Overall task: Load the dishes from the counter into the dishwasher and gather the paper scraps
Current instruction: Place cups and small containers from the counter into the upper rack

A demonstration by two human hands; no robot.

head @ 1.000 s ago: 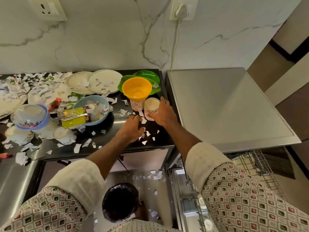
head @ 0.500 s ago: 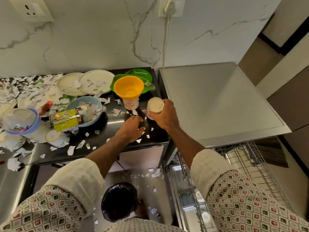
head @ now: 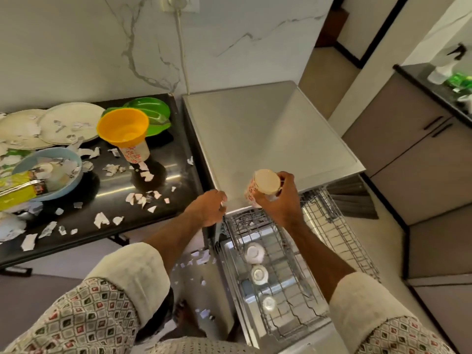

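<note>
My right hand [head: 279, 200] grips a white cup with an orange flower pattern [head: 263, 186], held upside down over the front edge of the dishwasher top [head: 268, 129]. Below it the pulled-out wire rack [head: 281, 264] holds three small white dishes. My left hand [head: 208, 209] hangs with fingers curled at the corner between the black counter [head: 107, 190] and the dishwasher; whether it holds paper is unclear. An orange bowl [head: 122, 127] sits on a second patterned cup [head: 135, 153]. Paper scraps [head: 143, 198] litter the counter.
Green dishes [head: 153, 112] and white plates [head: 69, 125] stand at the counter's back. A blue bowl [head: 51, 172] with scraps and a yellow-green packet [head: 18, 190] lie at left. More scraps [head: 199, 259] lie on the floor. Grey cabinets [head: 408, 154] stand at right.
My right hand lifted the patterned cup off the counter and carried it right, over the dishwasher rack. My left hand left the scraps and moved right to the counter's corner. The view swung right.
</note>
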